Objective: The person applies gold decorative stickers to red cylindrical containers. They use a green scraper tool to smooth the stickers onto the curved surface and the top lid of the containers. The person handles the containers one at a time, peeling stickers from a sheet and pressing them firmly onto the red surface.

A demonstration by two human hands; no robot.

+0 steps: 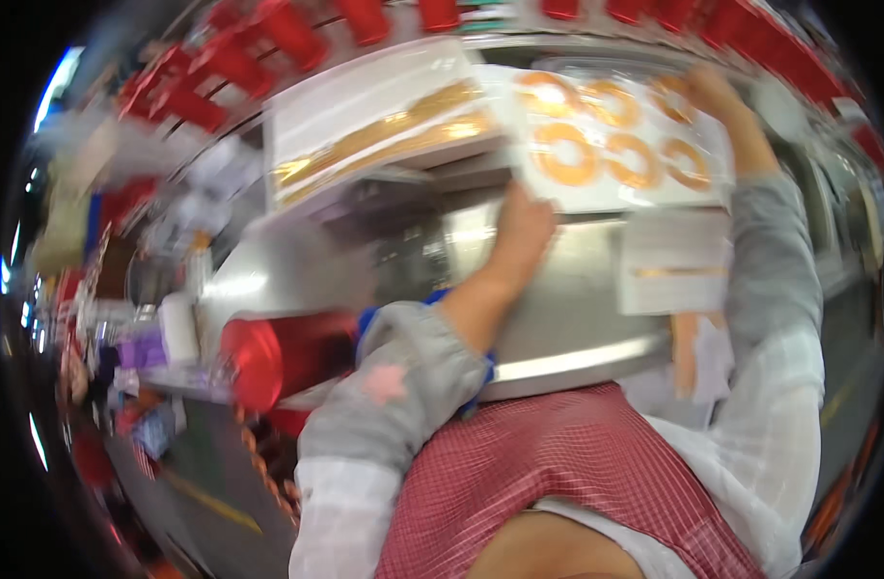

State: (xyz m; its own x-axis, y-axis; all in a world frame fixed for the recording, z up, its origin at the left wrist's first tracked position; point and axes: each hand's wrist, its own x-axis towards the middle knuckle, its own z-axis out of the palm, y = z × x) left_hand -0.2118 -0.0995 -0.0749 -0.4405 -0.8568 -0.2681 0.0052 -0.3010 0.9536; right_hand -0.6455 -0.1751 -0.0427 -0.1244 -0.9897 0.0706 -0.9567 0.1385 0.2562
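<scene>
On the metal worktable (567, 289) lies a white sheet (596, 198) bearing two rows of shiny gold, C-shaped rings (564, 154). My right hand (720, 96) reaches to the sheet's far right corner, its fingertips at the edge of a gold ring (671, 99). Close to the sheet's near left corner is my left hand (525, 230); motion blurs its fingers, and whether it touches the sheet I cannot tell. Left of that sheet, a white box or tray (365, 92) carries long gold strips (394, 125) under a glossy film.
Red cups or cylinders (287, 34) line the table's far side. A large red cylinder (278, 362) lies beside my left forearm. Near my right forearm sits a small white card or packet (675, 261) with a gold line. Blurred transparent plastic (403, 232) covers the left middle.
</scene>
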